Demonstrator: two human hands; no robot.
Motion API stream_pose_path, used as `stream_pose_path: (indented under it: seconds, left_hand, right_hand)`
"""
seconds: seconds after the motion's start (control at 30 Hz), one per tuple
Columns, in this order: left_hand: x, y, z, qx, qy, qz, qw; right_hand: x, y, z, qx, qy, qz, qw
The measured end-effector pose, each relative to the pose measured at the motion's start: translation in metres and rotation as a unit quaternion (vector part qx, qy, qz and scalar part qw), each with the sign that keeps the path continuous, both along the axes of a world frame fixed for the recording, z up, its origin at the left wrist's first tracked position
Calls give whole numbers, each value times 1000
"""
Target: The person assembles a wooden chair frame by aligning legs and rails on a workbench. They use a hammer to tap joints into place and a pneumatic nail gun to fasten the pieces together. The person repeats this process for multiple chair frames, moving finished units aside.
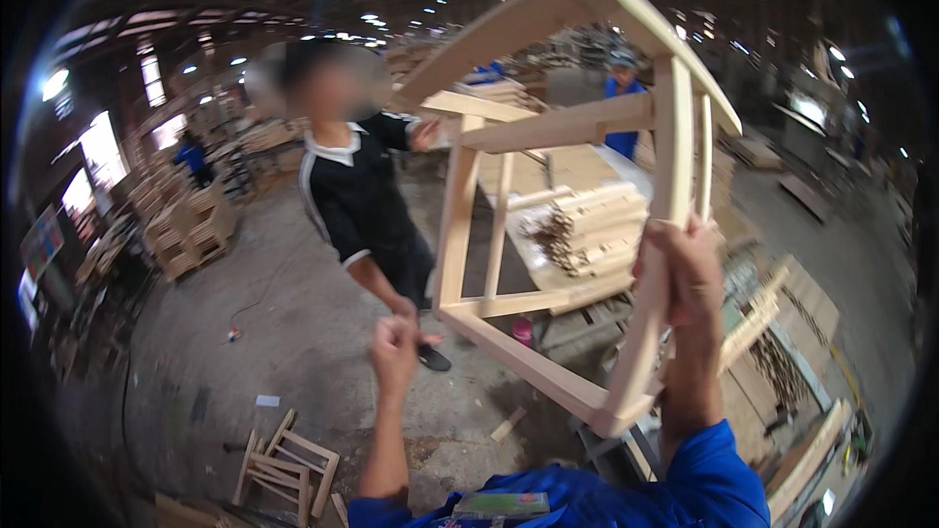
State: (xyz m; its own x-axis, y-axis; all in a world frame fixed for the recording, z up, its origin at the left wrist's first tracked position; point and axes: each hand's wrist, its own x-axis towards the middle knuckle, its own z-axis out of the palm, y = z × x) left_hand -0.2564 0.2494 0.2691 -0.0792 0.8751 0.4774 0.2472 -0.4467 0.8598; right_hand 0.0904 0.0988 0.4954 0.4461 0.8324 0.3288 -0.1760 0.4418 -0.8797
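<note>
In the head view, a worker in blue sleeves [719, 474] holds up a pale wooden frame [558, 125], its bars joined at the corners and its body tilted in mid-air above the floor [264, 332]; the right hand [685, 269] is clamped on one of its thick legs, on the near right side; the left hand [393, 347], fingers curled together in a fist, is raised to the left of the frame, apart from it, with nothing visible in its grip; facing the worker, a person in a black shirt [354, 196] with a white collar stands beyond the frame's left side, one hand lifted near its upper corner and the other just behind the worker's fist, though whether those two touch cannot be told; behind the frame, a desk [587, 166] carries a pile of wooden sticks [606, 225], with a pink container [522, 332] low beside it; at lower left, smaller wooden frames [298, 469] lie on the floor, a white card [267, 401] near them; wooden parts [191, 230] are stacked at far left; a person in blue [622, 98] stands past the desk.
</note>
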Motion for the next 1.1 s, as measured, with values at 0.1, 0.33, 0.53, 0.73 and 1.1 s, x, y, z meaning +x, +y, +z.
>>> stream_pose_path:
  seconds: [0.1, 0.33, 0.53, 0.73, 1.1]
  left_hand:
    - [60, 34, 78, 126, -14, -79, 989]
    - [233, -10, 119, -168, -138, -517, 828]
    - [365, -161, 125, -114, -147, -603, 776]
    - [467, -232, 140, -92, -79, -645, 755]
    - [575, -280, 131, -152, 46, -571, 806]
  right_hand:
    - [42, -78, 10, 15, -5, 0, 1000]
    - [94, -253, 26, 128, -41, -128, 983]
    - [142, -436, 7, 90, -156, -320, 930]
    - [220, -523, -63, 74, -55, -461, 883]
    - [322, -564, -89, -13, 42, -490, 870]
